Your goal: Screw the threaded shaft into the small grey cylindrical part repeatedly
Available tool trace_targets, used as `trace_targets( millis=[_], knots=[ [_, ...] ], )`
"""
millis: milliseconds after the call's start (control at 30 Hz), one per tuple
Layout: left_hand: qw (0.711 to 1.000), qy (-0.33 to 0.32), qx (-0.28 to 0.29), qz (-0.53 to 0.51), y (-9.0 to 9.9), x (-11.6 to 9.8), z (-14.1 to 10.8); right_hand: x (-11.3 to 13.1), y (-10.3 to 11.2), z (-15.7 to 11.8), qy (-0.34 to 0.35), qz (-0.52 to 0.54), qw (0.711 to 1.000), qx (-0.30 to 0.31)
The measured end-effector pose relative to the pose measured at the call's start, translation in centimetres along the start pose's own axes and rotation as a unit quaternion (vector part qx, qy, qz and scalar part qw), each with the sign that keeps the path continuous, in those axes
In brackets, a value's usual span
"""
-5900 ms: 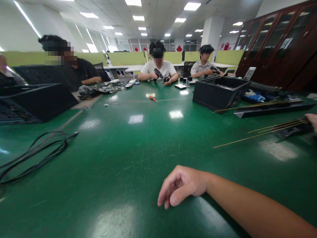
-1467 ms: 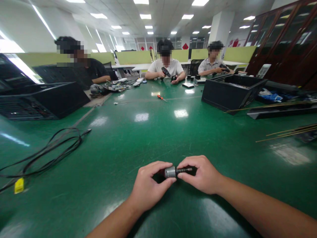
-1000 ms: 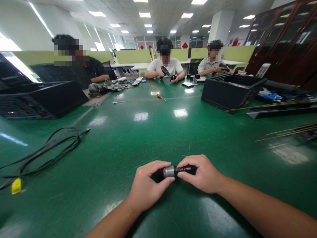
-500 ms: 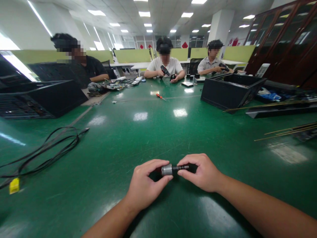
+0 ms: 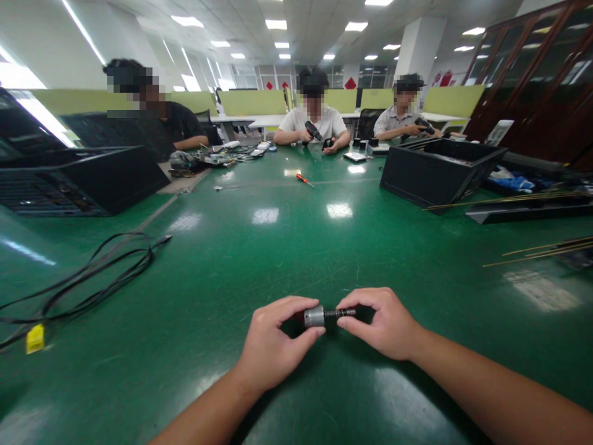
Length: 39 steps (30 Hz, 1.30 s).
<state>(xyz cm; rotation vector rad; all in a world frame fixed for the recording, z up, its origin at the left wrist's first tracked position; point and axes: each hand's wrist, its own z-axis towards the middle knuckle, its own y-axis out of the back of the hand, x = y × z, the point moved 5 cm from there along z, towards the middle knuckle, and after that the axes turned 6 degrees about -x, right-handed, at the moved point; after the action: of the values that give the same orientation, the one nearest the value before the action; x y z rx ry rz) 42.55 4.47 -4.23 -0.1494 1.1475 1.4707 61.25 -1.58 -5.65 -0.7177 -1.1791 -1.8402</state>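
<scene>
In the head view, my left hand [image 5: 271, 343] is curved around a short silver metal cylinder [image 5: 314, 316] with small holes in its side. Something dark red shows faintly behind the cylinder, inside that hand. A dark, slim shaft [image 5: 330, 314] sticks out of the cylinder's right end, with what looks like a coil spring or thread toward its tip. My right hand [image 5: 386, 324] pinches this shaft between thumb and fingertips. Both hands are low over the green table [image 5: 278, 266], and the part lies level between them.
Black cables [image 5: 115, 272] with a yellow tag [image 5: 35, 339] lie at left. Black computer cases stand at left [image 5: 92, 179] and right [image 5: 430, 173]. An orange screwdriver [image 5: 303, 179] lies further back. Thin brass-coloured rods [image 5: 532, 254] extend at right. Several people sit across, one holding a power drill [image 5: 314, 130].
The view has turned slightly, so the background sits a little further right. My right fingertips are slightly further from the cylinder along the shaft. Both hands keep their hold.
</scene>
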Motion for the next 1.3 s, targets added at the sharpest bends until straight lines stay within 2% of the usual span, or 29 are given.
trace_targets(
  millis=[1300],
  knots=[
    [0.999, -0.023, -0.029, 0.009, 0.85, -0.2, 0.2, -0.12, 0.45, 0.09, -0.005, -0.006, 1.0, -0.012]
  ],
)
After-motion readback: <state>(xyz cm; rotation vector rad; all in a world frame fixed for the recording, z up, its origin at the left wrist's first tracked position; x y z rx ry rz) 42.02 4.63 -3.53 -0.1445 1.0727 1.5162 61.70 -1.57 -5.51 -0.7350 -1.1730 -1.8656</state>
